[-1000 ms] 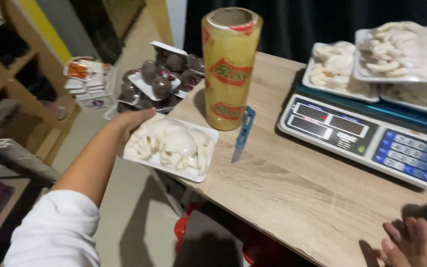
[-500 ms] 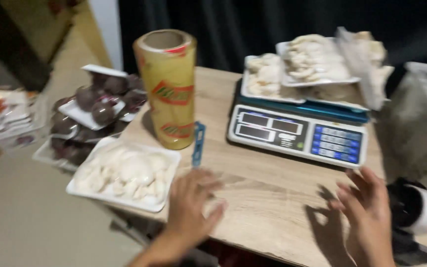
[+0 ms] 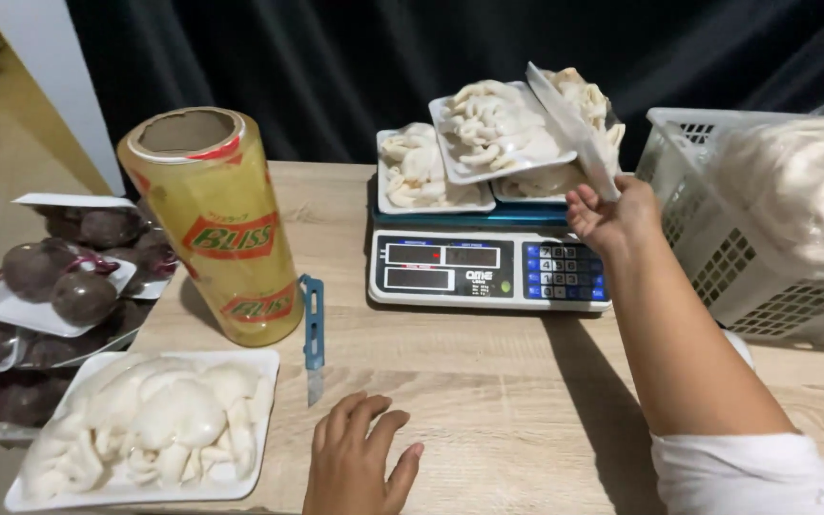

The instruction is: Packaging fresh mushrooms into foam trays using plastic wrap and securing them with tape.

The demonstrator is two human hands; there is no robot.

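A person's right hand [image 3: 612, 215] grips the edge of a tilted white tray [image 3: 574, 129], at one o'clock on the scale [image 3: 488, 269], beside other mushroom trays [image 3: 498, 129]. The left hand [image 3: 360, 467] rests flat and empty on the table [image 3: 488, 401], a blue knife [image 3: 313, 329] at eleven o'clock from it, beside the wrap roll [image 3: 212, 224].

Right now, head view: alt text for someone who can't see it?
A person's right hand grips a tilted white tray of pale food over a digital scale stacked with similar trays, while the left hand lies flat on the wooden table. Nearby are a yellow cling-film roll, a blue utility knife and a filled tray; a white basket sits at right.
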